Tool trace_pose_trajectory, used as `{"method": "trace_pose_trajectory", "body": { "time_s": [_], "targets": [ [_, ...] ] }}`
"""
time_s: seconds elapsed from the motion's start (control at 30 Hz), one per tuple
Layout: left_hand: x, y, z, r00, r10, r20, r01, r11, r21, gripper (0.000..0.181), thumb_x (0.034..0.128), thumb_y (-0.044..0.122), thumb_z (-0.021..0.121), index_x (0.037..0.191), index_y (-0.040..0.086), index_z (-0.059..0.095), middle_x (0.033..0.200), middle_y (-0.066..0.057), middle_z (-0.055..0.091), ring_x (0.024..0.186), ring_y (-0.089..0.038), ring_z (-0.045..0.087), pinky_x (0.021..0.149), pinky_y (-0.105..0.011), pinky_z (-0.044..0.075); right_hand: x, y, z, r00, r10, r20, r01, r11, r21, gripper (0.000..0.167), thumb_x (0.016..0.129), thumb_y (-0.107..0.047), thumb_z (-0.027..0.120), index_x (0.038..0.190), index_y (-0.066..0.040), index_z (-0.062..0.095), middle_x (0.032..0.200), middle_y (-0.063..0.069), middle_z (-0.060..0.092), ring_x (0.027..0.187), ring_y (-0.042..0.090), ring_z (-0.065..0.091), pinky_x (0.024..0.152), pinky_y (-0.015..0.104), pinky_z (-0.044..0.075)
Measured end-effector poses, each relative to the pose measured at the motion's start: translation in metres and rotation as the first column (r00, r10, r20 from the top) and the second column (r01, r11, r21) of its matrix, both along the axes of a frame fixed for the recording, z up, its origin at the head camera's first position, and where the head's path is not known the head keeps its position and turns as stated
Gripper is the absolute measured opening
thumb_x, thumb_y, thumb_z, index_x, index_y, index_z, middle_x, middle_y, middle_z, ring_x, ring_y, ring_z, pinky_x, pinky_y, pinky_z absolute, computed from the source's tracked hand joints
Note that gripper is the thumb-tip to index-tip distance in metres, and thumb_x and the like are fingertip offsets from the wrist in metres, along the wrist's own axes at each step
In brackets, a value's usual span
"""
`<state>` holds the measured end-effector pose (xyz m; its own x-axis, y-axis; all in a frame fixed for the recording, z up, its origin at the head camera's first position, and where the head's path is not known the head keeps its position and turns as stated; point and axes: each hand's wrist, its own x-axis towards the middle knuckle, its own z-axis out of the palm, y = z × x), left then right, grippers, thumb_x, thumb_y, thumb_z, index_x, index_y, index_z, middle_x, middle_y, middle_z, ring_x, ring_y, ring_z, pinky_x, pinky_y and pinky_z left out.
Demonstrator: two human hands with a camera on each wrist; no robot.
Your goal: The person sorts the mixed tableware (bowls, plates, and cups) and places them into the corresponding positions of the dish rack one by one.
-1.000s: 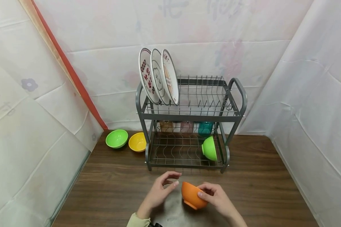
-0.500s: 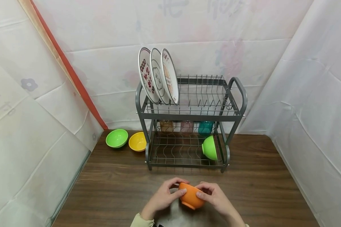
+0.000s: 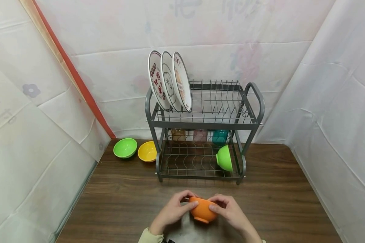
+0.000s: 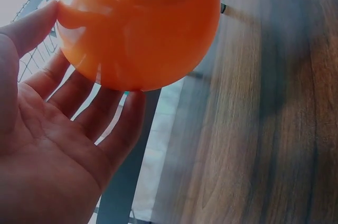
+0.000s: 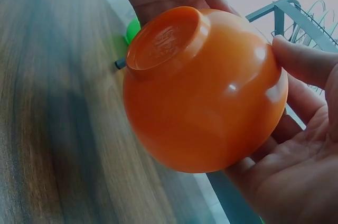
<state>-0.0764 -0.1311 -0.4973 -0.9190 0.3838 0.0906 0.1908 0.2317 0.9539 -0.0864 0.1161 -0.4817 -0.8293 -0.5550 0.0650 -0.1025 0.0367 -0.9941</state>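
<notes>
Both hands hold an orange bowl (image 3: 203, 210) above the near part of the table, in front of the dish rack. My left hand (image 3: 174, 210) pinches its left rim, thumb on the outer side, as the left wrist view also shows with the bowl (image 4: 142, 34) over the fingers. On the right side my right hand (image 3: 231, 212) grips the rim the same way. In the right wrist view the bowl's foot ring (image 5: 166, 42) faces the camera, and the thumb presses the outside wall. The inside of the bowl is hidden.
A two-tier dish rack (image 3: 204, 126) holds several upright plates (image 3: 170, 82) on top. Below, a green bowl (image 3: 224, 158) stands on edge at the right, with cups (image 3: 199, 136) behind. Another green bowl (image 3: 125, 148) and a yellow bowl (image 3: 147, 152) sit left of the rack.
My left hand has come in from beside the bowl and taken hold of its left rim. The bowl has shifted slightly left and turned more level; the right hand has kept its grip.
</notes>
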Motion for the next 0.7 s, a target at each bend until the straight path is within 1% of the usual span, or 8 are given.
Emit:
{"method": "trace_pose_trajectory", "body": {
  "time_s": [0.2,0.33,0.57,0.7],
  "targets": [
    [0.0000,-0.0002,-0.0018,0.999,0.031,-0.005,-0.031,0.998,-0.046,0.015,0.0985,0.035,0.063,0.100,0.020,0.062,0.097,0.009,0.064,0.096,-0.011,0.059,0.088,-0.033,0.047,-0.0008,0.0002,0.0014,0.998,-0.057,0.037,0.055,0.996,0.064,0.019,0.098,-0.012,0.062,0.109,0.002,0.070,0.101,0.013,0.069,0.089,0.013,0.062,0.079,0.027,0.050],
    [-0.0007,-0.0009,-0.0023,0.999,0.045,-0.013,-0.045,0.998,-0.043,0.014,0.0987,0.033,0.063,0.099,0.019,0.061,0.097,0.008,0.063,0.095,-0.012,0.059,0.087,-0.034,0.047,-0.0010,0.0004,0.0004,0.995,-0.078,0.060,0.073,0.994,0.086,0.022,0.099,-0.013,0.062,0.112,0.004,0.069,0.103,0.014,0.069,0.091,0.013,0.062,0.080,0.027,0.050],
    [-0.0021,-0.0019,0.0020,0.998,0.060,-0.025,-0.061,0.998,-0.028,0.014,0.0994,0.032,0.062,0.098,0.019,0.059,0.096,0.006,0.062,0.090,-0.013,0.058,0.081,-0.032,0.046,-0.0003,0.0018,-0.0043,0.993,-0.104,0.058,0.096,0.988,0.123,0.023,0.097,-0.011,0.064,0.114,0.003,0.068,0.106,0.014,0.069,0.093,0.013,0.063,0.081,0.026,0.051],
    [-0.0022,-0.0024,0.0052,0.997,0.072,-0.038,-0.074,0.996,-0.043,0.013,0.1002,0.032,0.061,0.097,0.019,0.058,0.096,0.006,0.058,0.091,-0.012,0.054,0.080,-0.031,0.044,0.0006,0.0032,-0.0070,0.991,-0.113,0.072,0.102,0.984,0.144,0.023,0.096,-0.011,0.065,0.114,0.002,0.068,0.110,0.014,0.069,0.097,0.016,0.064,0.083,0.027,0.051]
  ]
}}
